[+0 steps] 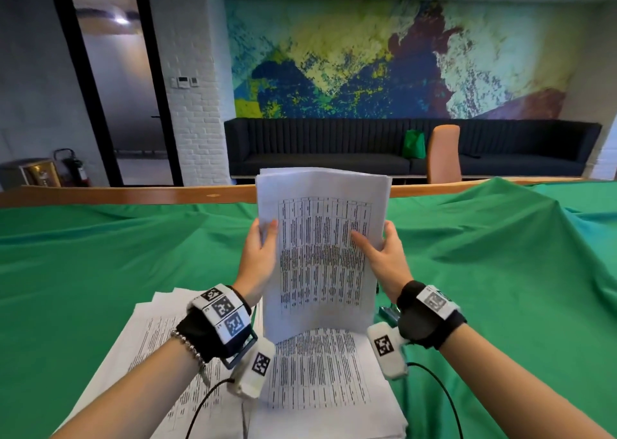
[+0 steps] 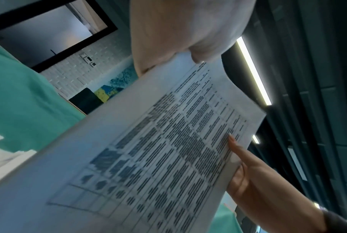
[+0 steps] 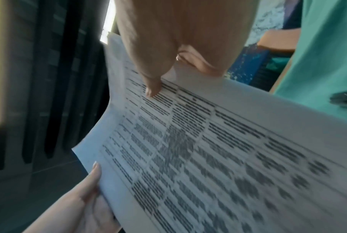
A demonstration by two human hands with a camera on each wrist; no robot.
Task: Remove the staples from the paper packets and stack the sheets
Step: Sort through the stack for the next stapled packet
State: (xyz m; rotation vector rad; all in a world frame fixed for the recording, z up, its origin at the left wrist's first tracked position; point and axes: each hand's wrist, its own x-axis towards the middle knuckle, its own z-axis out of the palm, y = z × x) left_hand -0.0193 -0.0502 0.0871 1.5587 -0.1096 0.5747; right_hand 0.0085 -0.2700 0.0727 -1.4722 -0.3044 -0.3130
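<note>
Nearest the head camera: flat pile of white printed sheets with black table text (image 1: 330, 388) lying on the green cloth-covered tabletop (image 1: 500, 271), with a second, looser fan of the same sheets (image 1: 150, 338) just to its left. Above the pile, a held sheaf of white printed sheets (image 1: 320, 255) stands near upright, its bottom edge resting on or just over the pile; contact not certain. Left hand (image 1: 258, 261) grips the sheaf's left edge, thumb on the front face and fingers behind. Right hand (image 1: 384, 255) grips the right edge the same way, thumb across the print. The top edge shows several offset sheet corners, so the sheets are not squared. No staple is visible in any view; whether this sheaf is already unbound cannot be told. Judged risks: if it is loose, the pinch at mid-height leaves the upper half free to bow and fan, and inner sheets may slide out. Tapping down on the soft, uneven pile may skew it instead of squaring the sheaf. A small dark metal tool (image 1: 389, 313), partly hidden by the right wrist, lies beside the pile and could snag a corner.
</note>
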